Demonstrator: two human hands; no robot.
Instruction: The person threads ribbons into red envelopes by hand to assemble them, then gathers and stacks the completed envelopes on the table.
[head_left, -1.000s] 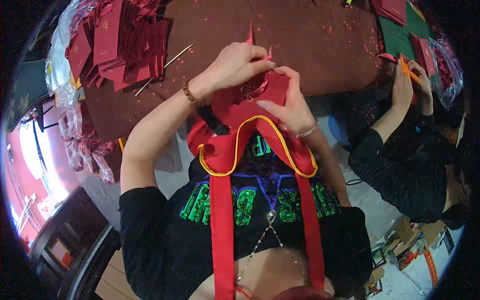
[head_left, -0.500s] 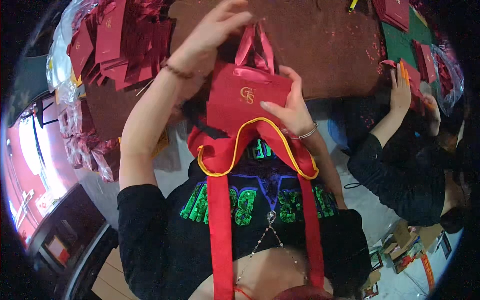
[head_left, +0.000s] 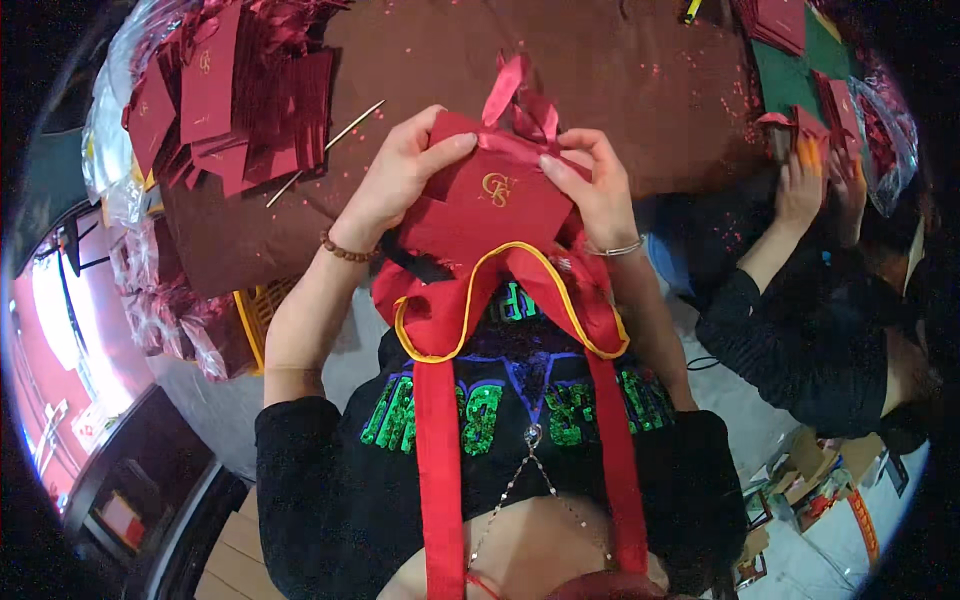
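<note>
In front of my apron's yellow-edged top I hold a flat red paper gift bag (head_left: pixel 500 215) with a gold mark on its face. My left hand (head_left: pixel 410 165), beaded bracelet at the wrist, pinches its upper left corner with the thumb on the front. At the upper right, my right hand (head_left: pixel 598 190) grips the bag, its thumb pressed close to the ribbon. A shiny pink-red ribbon (head_left: pixel 520 100) runs across the top edge, and its loops stand up above it. The fingers behind the bag are partly hidden.
Flat red bags (head_left: pixel 210 95) lie heaped at the far left, beside a thin stick (head_left: pixel 345 132) on the brown-covered table (head_left: pixel 640 60). A yellow crate (head_left: pixel 252 325) stands below the table's left edge. On the right, a co-worker's hands (head_left: pixel 800 185) handle red bags near clear plastic.
My left hand has come down from above the ribbon loops to the bag's upper left corner. The right hand keeps hold, its thumb now higher by the ribbon.
</note>
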